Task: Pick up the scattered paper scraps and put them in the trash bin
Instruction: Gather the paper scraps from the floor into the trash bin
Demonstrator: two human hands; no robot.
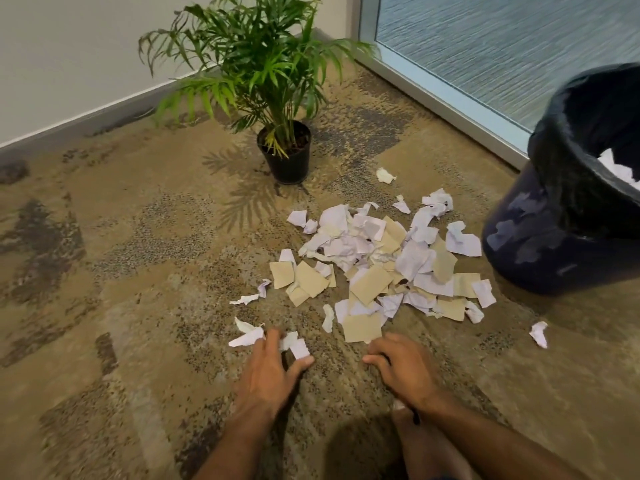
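- Head view, looking down at patterned brown carpet (138, 237) in a room corner.
- Trash bin (568, 237), dark blue with a black liner folded over the rim, stands at far right. White paper shows inside it (620, 168) against the liner; how full it is cannot be told.
- Paper scraps (381, 261), white and tan, lie in a loose heap on the carpet just left of the bin. Strays sit around the edges: one near the plant pot (385, 175), one alone at right (539, 334).
- Left hand (268, 368) down on the carpet at the heap's near-left edge, fingers curled over, thumb and fingers pinching a white scrap (294, 344). Another white scrap (246, 336) lies just beside its fingertips.
- Right hand (398, 362) low over the carpet, fingers curled under, touching the near edge of a tan scrap (362, 327). Whether it holds anything cannot be told.
- Black plant pot (285, 157) holds a green palm (256, 60), standing beyond the heap.
- Frosted glass panel (502, 46) in a metal frame behind the bin.
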